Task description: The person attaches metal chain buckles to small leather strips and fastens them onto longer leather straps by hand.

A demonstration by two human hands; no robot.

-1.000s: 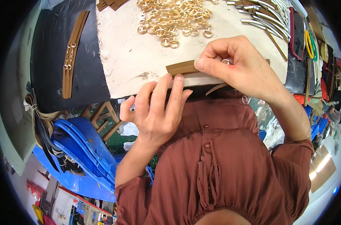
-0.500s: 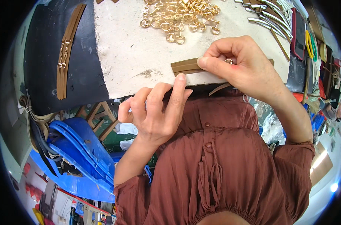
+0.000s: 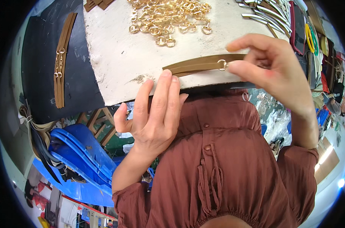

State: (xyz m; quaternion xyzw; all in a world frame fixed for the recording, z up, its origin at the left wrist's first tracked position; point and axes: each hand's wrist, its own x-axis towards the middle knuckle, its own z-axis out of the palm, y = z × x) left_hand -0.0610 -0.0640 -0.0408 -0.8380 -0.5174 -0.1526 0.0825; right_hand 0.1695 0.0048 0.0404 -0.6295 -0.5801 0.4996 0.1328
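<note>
A brown strap (image 3: 197, 66) lies slantwise near the front edge of the pale work board (image 3: 119, 60), a gold ring fitting (image 3: 219, 68) on its right part. My left hand (image 3: 153, 117) is open, its outstretched fingertips resting on the strap's left end. Over the right end is my right hand (image 3: 279, 70), with thumb and index finger apart. Its thumb tip is beside the ring, and the other fingers curl inward. That hand covers the far right end of the strap.
Gold ring-and-link fittings (image 3: 172, 17) are heaped at the back. White-edged strips (image 3: 265, 17) lie back right, near a red-edged dark object (image 3: 298, 32). On the black mat (image 3: 37, 64) rest brown straps (image 3: 68, 38) with gold links. Blue plastic seats (image 3: 85, 152) stand lower left.
My right hand has loosened its pinch on the strap and moved right, uncovering the ring. My left fingers have straightened onto the left end. The view has shifted slightly.
</note>
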